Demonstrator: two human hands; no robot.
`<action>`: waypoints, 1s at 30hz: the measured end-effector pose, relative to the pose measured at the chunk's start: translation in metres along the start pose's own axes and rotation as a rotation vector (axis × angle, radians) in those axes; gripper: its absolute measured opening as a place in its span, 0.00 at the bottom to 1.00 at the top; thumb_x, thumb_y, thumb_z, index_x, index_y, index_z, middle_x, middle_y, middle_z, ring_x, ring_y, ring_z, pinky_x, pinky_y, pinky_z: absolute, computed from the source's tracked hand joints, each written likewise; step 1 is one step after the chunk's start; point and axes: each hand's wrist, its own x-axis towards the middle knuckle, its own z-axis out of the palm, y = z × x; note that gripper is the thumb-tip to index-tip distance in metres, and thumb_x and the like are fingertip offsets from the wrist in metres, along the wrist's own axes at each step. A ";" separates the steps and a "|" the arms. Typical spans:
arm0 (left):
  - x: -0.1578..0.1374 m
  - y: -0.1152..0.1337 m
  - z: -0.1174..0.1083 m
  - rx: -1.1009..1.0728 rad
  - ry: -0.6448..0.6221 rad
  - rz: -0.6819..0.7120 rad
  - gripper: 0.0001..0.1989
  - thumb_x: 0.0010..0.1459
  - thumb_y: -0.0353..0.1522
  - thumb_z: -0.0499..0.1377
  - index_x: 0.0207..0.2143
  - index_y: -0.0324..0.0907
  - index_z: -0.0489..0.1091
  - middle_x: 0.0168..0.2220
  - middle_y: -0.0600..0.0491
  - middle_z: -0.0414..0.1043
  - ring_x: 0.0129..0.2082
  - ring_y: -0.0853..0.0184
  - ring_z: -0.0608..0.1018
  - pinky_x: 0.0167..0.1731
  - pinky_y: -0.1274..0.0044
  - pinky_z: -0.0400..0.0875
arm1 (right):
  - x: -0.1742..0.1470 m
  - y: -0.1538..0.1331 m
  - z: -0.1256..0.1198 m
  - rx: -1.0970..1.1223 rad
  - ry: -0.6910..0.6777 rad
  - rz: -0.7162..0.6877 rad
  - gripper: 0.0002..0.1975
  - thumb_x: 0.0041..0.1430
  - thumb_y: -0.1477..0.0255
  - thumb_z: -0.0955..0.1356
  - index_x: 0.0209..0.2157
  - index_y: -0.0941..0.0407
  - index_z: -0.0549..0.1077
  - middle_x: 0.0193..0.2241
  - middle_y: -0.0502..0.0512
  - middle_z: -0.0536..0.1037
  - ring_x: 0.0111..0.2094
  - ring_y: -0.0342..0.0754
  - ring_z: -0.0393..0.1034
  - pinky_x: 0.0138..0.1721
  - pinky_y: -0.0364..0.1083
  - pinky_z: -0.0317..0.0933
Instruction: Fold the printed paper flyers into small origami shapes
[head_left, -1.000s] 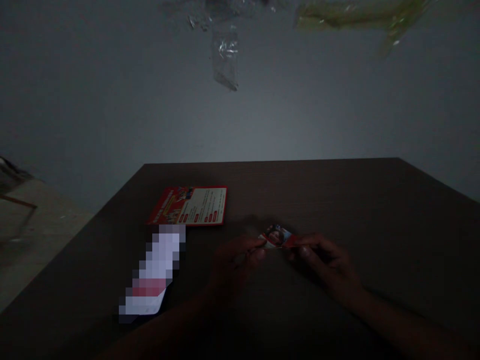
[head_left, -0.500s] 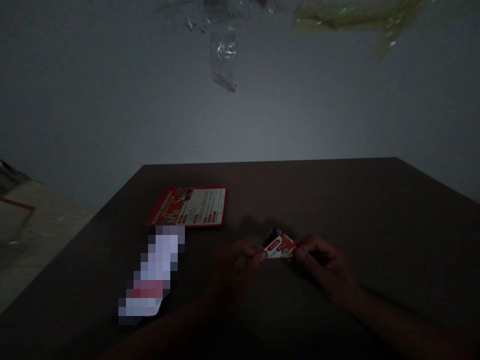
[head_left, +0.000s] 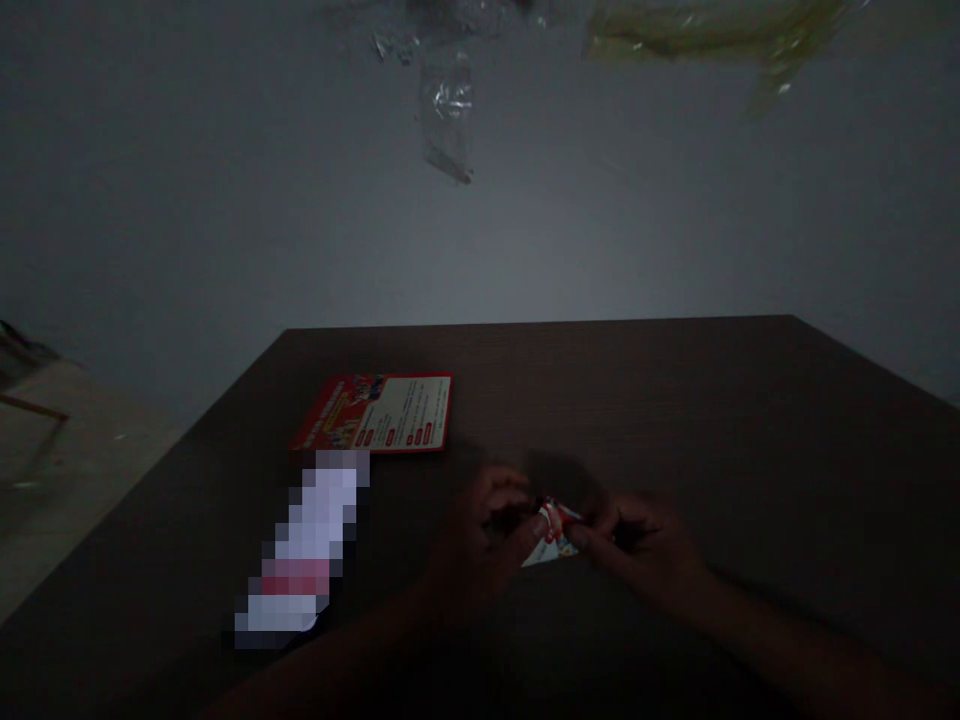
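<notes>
Between my two hands is a small folded piece of red and white printed paper (head_left: 553,538), its shape roughly triangular at the lower edge. My left hand (head_left: 487,535) grips its left side, thumb on top and fingers curled behind. On the other side, my right hand (head_left: 649,540) pinches the right edge between thumb and fingers. The dim light hides the exact folds and most of the fingertips. Farther back and to the left lies a flat stack of red and white printed sheets (head_left: 409,412).
A pixelated, whitish long object (head_left: 315,530) lies on the left of the dark wooden table (head_left: 600,380), near my left forearm. Behind the table stands a grey wall (head_left: 600,220) with clear plastic (head_left: 448,110) and yellowish tape (head_left: 697,35) on it.
The folded paper has come slightly closer to me and turned, showing less of its printed face. Both hands have shifted with it, the left fingers rising and curling over more.
</notes>
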 end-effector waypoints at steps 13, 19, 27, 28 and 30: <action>0.007 0.003 -0.006 0.004 -0.136 0.084 0.04 0.53 0.30 0.62 0.29 0.38 0.76 0.28 0.50 0.75 0.28 0.69 0.76 0.28 0.79 0.67 | -0.004 0.008 0.003 -0.007 -0.050 -0.046 0.18 0.56 0.73 0.68 0.16 0.55 0.58 0.15 0.44 0.63 0.16 0.38 0.56 0.17 0.39 0.50; 0.007 -0.004 -0.005 -0.094 -0.199 -0.015 0.03 0.51 0.30 0.64 0.29 0.40 0.77 0.28 0.51 0.75 0.28 0.69 0.76 0.28 0.80 0.68 | -0.004 0.007 0.002 -0.101 -0.009 -0.045 0.18 0.56 0.71 0.68 0.16 0.55 0.60 0.13 0.46 0.68 0.15 0.38 0.60 0.16 0.39 0.52; 0.006 -0.005 -0.003 -0.150 -0.242 -0.202 0.05 0.48 0.32 0.66 0.28 0.39 0.77 0.26 0.52 0.77 0.25 0.70 0.76 0.25 0.81 0.67 | -0.002 0.011 0.004 -0.090 0.087 0.019 0.15 0.51 0.70 0.71 0.18 0.55 0.63 0.14 0.43 0.65 0.15 0.37 0.58 0.17 0.38 0.52; 0.006 -0.004 -0.004 -0.140 -0.235 -0.197 0.06 0.48 0.32 0.66 0.29 0.38 0.77 0.26 0.52 0.77 0.25 0.70 0.76 0.25 0.82 0.67 | -0.001 0.010 0.004 -0.039 0.107 0.067 0.12 0.50 0.69 0.72 0.22 0.55 0.65 0.15 0.43 0.65 0.16 0.38 0.59 0.18 0.38 0.53; 0.006 -0.001 -0.004 -0.121 -0.204 -0.175 0.06 0.49 0.32 0.65 0.29 0.37 0.77 0.27 0.51 0.77 0.25 0.71 0.76 0.26 0.82 0.67 | 0.002 0.008 0.004 0.104 0.106 0.193 0.12 0.50 0.68 0.72 0.34 0.54 0.67 0.18 0.42 0.67 0.18 0.38 0.61 0.20 0.38 0.56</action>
